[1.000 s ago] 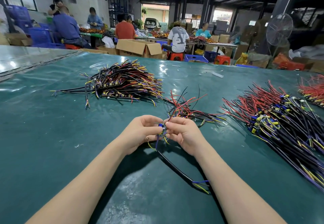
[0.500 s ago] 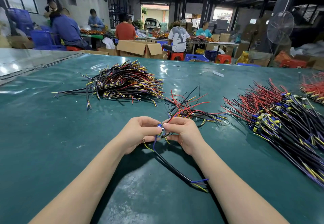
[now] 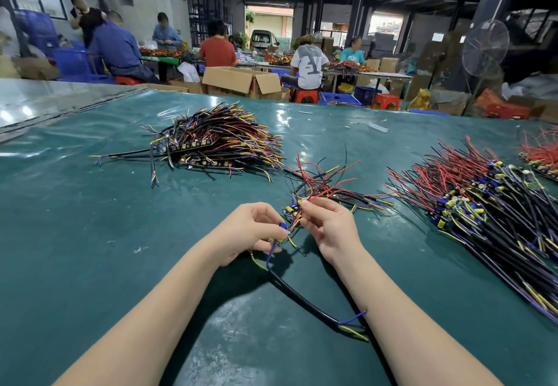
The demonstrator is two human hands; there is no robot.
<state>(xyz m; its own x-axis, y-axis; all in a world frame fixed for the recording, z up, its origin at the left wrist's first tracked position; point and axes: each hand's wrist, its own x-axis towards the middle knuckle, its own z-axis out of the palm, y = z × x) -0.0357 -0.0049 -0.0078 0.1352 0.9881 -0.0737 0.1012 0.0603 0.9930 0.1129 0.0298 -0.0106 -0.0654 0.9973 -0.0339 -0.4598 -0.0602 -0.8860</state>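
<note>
2 hands (image 3: 250, 230) (image 3: 330, 228), 4 wire piles (image 3: 217, 141) (image 3: 329, 186) (image 3: 483, 204) (image 3: 540, 156) on table (image 3: 90, 234), 1 fan (image 3: 485, 48).

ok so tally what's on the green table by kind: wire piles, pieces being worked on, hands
wire piles: 4
held cable assembly: 1
hands, left hand and right hand: 2
total: 7

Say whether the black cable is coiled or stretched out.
Stretched out: the black cable runs in one line from the left hand across the table.
</note>
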